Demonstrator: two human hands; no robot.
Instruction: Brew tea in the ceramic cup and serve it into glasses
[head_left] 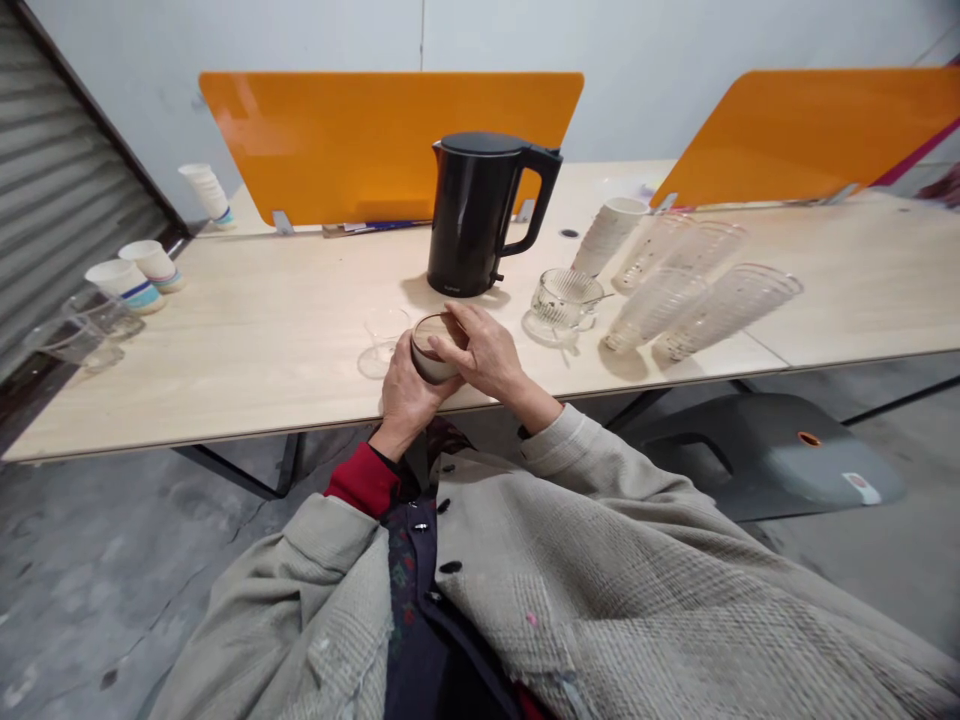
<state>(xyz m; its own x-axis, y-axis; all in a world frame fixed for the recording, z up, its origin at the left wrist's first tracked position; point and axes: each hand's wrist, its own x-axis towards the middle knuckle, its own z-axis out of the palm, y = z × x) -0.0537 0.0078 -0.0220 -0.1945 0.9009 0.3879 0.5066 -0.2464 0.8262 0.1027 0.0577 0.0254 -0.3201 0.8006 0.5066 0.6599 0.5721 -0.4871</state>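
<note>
A small pale ceramic cup [433, 350] with a brown top or contents sits at the table's front edge, partly covered by both hands. My left hand [407, 397] wraps its lower side. My right hand [486, 350] lies across its rim, with the fingers reaching over the brown top. Just left of the cup stands a clear stemmed glass [384, 342]. To the right, a ribbed glass cup [566, 300] rests on a glass saucer [547, 327].
A black electric kettle [474, 215] stands behind the hands. Several ribbed glasses and a white ribbed cup [607, 236] lie on the right of the wooden table [247, 340]. Striped paper cups and clear plastic containers stand at left, before orange divider panels [390, 140]. A grey stool [772, 450] stands below right.
</note>
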